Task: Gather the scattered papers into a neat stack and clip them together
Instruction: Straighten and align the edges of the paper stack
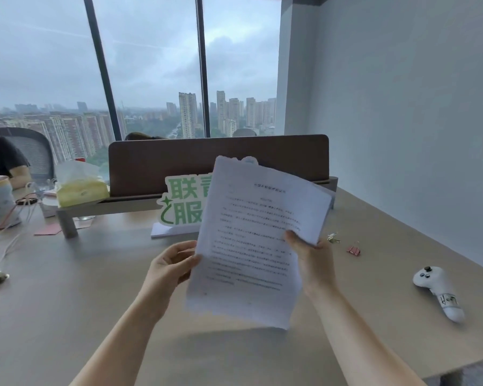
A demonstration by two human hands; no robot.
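Done: papers (251, 240) gathered, mid-frame.
Hands: left hand (173, 263) and right hand (310, 254) fingers pinch the edges.
Left: squaring, clipping; clips (353, 249) right.

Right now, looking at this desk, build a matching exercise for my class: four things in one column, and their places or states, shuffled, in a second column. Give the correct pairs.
Things:
1. sheets of paper
2. pink binder clip
3. white controller
4. tissue pack

Places or states:
A. on the raised shelf, far left
B. held up in both hands
C. lying on the desk near its right edge
D. on the desk just right of the right hand

Pairs: 1-B, 2-D, 3-C, 4-A
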